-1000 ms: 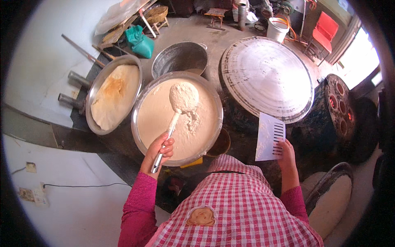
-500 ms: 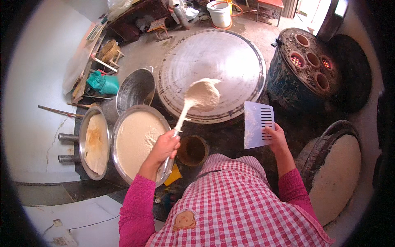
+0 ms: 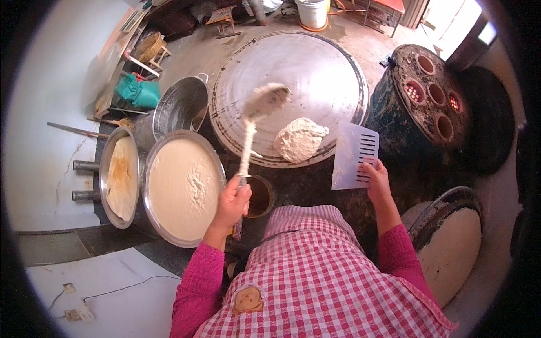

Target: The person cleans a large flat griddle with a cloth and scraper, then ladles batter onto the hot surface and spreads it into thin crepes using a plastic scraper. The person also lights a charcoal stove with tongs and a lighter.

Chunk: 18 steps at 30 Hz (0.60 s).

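My left hand (image 3: 230, 204) is closed round the handle of a batter-coated ladle (image 3: 267, 101), whose bowl is held over a large round griddle (image 3: 293, 62) and blurred by motion. A thick mound of pale batter (image 3: 300, 139) lies on the griddle's near edge. In my right hand (image 3: 376, 179) is a flat white plastic scraper (image 3: 346, 155) with a row of slots, upright just right of the mound. Left of my left hand stands a wide metal basin (image 3: 169, 169) of the same batter, its surface broken on one side.
A tall metal pot (image 3: 180, 107) and a basin with folded flatbread (image 3: 121, 174) stand at the left. On the right is a drum-shaped stove (image 3: 417, 107) with several round holes, two glowing red. A round tray of pale meal (image 3: 451, 256) sits at lower right.
The batter has dropped from the ladle onto the griddle's near edge. The ladle has tipped and moved slightly up and left. The scraper stays in my right hand.
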{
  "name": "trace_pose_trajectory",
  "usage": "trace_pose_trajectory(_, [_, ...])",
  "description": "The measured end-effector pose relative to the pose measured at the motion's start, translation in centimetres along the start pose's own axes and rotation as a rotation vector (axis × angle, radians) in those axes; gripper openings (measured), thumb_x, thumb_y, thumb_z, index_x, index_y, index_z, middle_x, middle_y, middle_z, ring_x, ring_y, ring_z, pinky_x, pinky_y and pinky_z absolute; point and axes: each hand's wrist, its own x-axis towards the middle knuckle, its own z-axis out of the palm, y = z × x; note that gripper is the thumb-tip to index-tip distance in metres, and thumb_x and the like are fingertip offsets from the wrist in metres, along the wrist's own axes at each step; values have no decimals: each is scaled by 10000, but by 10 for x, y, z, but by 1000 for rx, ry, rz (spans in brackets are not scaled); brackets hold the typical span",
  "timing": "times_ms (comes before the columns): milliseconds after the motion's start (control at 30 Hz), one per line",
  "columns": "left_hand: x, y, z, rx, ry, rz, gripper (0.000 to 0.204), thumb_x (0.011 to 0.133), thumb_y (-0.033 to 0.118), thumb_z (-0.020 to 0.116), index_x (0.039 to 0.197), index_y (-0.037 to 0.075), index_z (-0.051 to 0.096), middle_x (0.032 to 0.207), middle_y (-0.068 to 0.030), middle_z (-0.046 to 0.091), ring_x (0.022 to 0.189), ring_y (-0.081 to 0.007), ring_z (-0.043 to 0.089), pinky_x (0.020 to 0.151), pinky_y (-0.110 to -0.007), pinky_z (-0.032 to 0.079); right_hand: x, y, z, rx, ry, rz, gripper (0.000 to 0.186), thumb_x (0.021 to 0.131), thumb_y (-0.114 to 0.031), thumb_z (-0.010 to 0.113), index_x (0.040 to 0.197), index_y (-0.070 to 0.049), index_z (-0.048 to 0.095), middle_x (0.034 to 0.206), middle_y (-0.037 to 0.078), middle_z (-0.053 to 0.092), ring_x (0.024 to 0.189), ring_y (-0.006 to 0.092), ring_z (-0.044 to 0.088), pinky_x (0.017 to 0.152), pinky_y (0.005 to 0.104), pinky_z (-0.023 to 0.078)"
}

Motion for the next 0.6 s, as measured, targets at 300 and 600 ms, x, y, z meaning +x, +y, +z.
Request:
trace_pose_trajectory(300, [-75, 0, -105, -815, 384, 155, 162, 917, 247, 466, 853, 105, 421, 568, 41, 354, 367, -26, 337, 334, -180, 260, 49, 23, 140, -381, -297, -133, 220, 798, -89, 598, 1009, -26, 594, 855, 42, 618, 741, 133, 588, 591, 281, 491])
trace_pose_trajectory(600, [-147, -222, -185, -1641, 679, -132, 226, 941, 237, 398, 909, 30, 481, 636, 12, 458, 412, -52, 395, 369, -208, 308, 83, 80, 202, -1158, -159, -405, 216, 730, -167, 628, 908, -45, 634, 803, 143, 650, 732, 230, 630, 652, 341, 488])
